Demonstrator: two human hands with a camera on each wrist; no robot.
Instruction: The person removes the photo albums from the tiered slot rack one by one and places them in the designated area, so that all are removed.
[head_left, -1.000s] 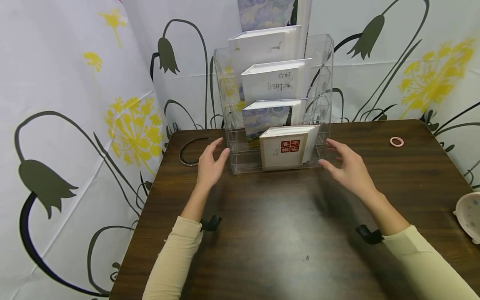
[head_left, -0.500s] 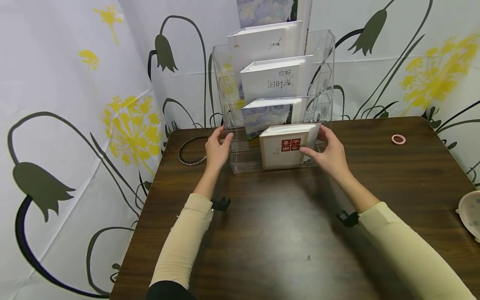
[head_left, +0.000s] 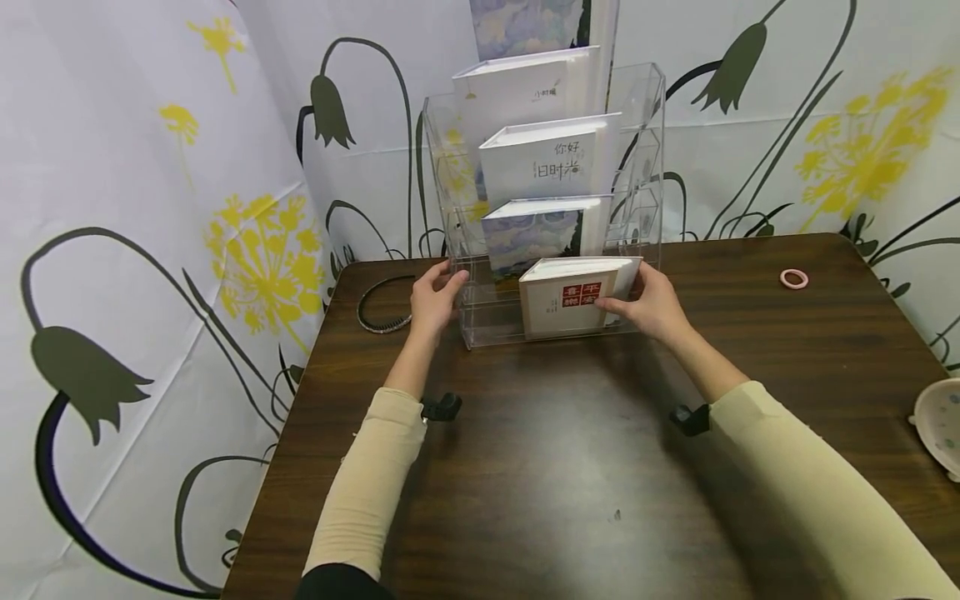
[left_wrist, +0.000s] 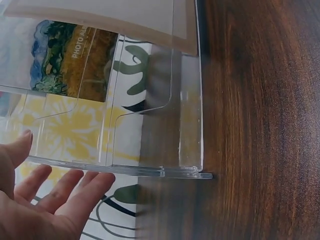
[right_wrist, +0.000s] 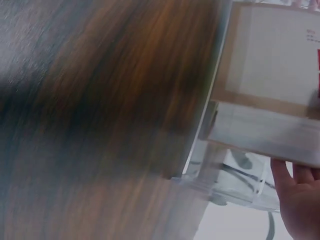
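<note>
The left hand holds the left side panel of the clear acrylic rack; in the left wrist view the thumb is at its inner side and the fingers at its outer side. The front photo album, with a red square on the cover, stands in the lowest tier, between the two hands. The right hand grasps this album at its right edge, the thumb on the front cover and the fingers behind.

At left, a dark hair band lies just beside the left hand. Between the left panel and the album there is a gap; at right, the hand takes the space before the rack's other side. The wooden table stretches between the forearms.

I count one hair band, one rack, five albums including the grasped one, one pink ring and one dish at the right table edge.
</note>
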